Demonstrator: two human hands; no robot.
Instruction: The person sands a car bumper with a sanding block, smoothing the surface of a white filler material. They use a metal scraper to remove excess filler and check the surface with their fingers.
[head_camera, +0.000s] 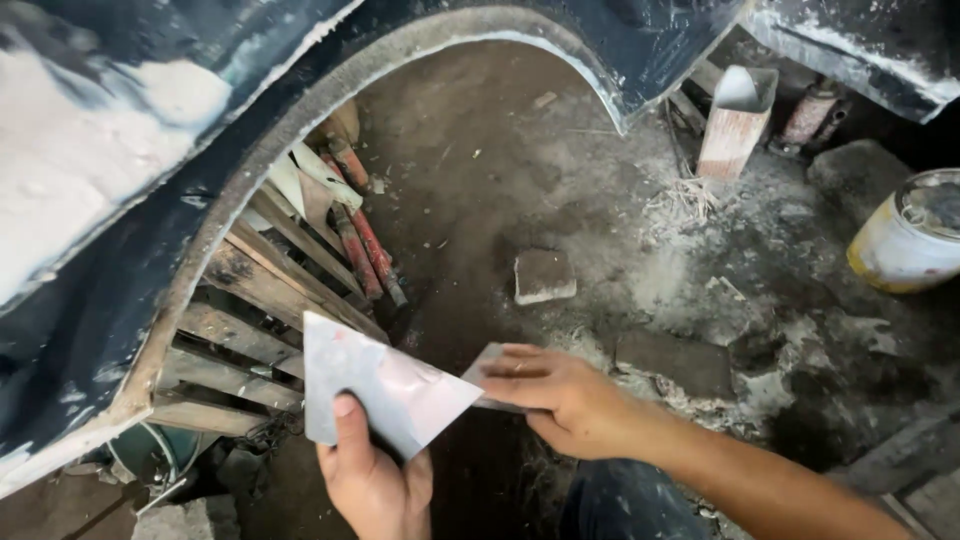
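Observation:
My left hand (372, 478) grips a flat metal spreader plate (380, 385) smeared with pinkish filler, thumb pressed on its lower face. My right hand (555, 390) holds a smaller grey putty blade (484, 364) whose edge meets the plate's right corner. Both hands hover low in the frame, just under the curved wheel arch (300, 110) of a dark car body panel (80, 260) patched with white filler. The blade's far end is hidden under my fingers.
A wooden pallet (250, 310) and red-handled tools (365, 250) lie behind the arch. On the dusty ground sit a small stone block (544, 275), an open carton (738, 120), a yellow-and-white tin (908, 235) at the right and a bottle (810, 112).

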